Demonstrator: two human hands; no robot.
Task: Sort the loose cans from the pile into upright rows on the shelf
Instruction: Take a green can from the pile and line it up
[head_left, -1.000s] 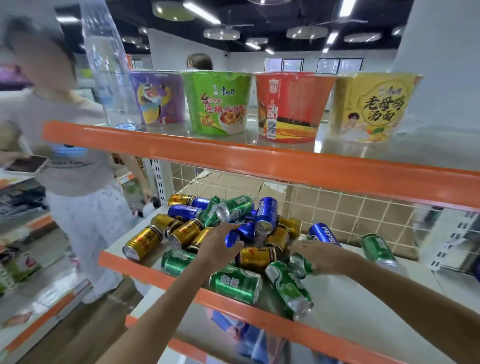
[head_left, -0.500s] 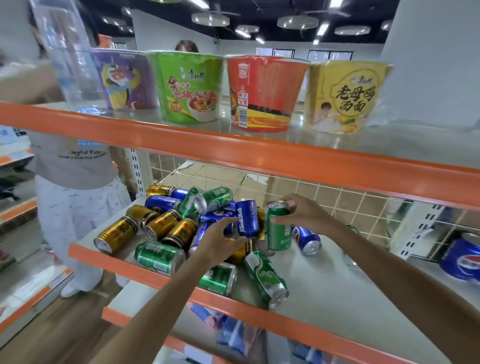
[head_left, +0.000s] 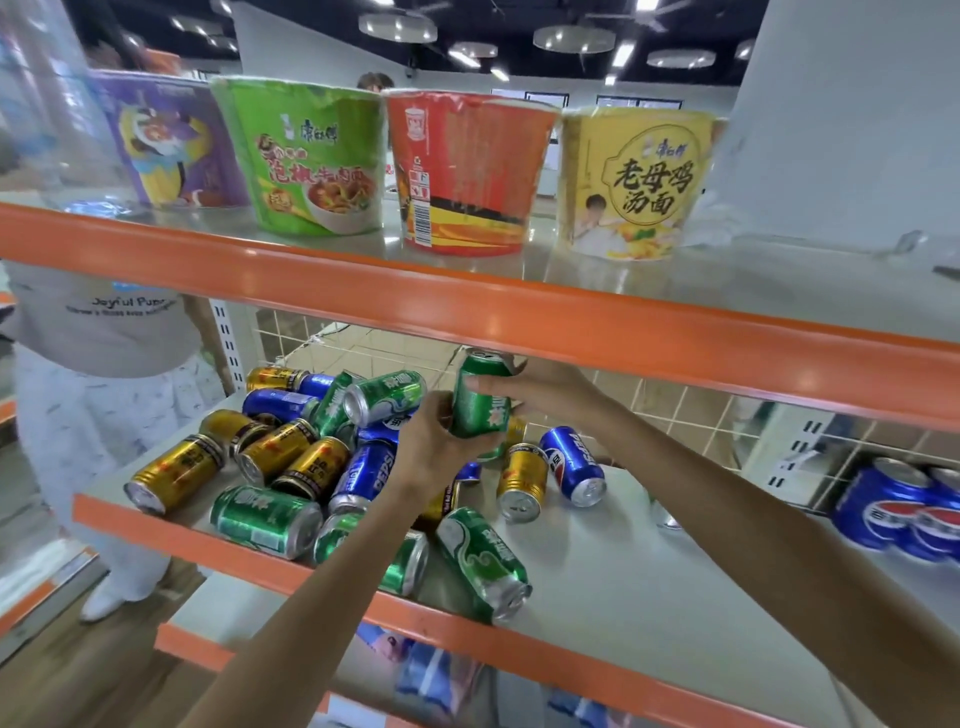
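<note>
A pile of loose green, gold and blue cans (head_left: 311, 467) lies on its side on the left half of the grey shelf (head_left: 649, 582). Above the pile, an upright green can (head_left: 478, 410) is held between both hands. My right hand (head_left: 540, 387) grips its upper part from the right. My left hand (head_left: 431, 447) wraps its lower part from the left. A gold can (head_left: 522, 480) and a blue Pepsi can (head_left: 574, 465) lie just right of the pile. Upright blue Pepsi cans (head_left: 904, 506) stand at the far right.
The orange front lip of the upper shelf (head_left: 519, 312) hangs close above the held can, with noodle cups (head_left: 467, 171) on it. A wire grid back panel (head_left: 701, 415) closes the rear. A person (head_left: 98, 364) stands at the left of the shelving.
My right hand took a green can from the pile, stood it upright and lifted it. My left hand rose from the pile and now grips the same can's lower part.
</note>
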